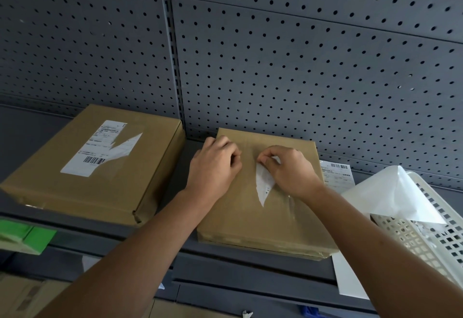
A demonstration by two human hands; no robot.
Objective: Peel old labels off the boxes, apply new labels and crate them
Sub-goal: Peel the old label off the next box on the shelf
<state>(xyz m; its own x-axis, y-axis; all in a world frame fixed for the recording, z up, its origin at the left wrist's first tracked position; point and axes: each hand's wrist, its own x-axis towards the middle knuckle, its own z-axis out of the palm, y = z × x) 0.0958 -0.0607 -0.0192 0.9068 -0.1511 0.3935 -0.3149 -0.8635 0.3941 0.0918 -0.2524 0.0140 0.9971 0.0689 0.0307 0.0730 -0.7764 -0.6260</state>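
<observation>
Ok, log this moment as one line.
step: peel | right hand: pinches label scrap | left hand: curled, rests on middle box | left box: torn label on

Bare left hand (215,166), right hand (288,171)

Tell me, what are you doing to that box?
A person is peeling the old label off the box on the shelf. The right hand pinches the label, which is partly lifted. The left hand rests on the box with curled fingers. A second box to the left carries a torn label. A white basket with paper sits at the right.
</observation>
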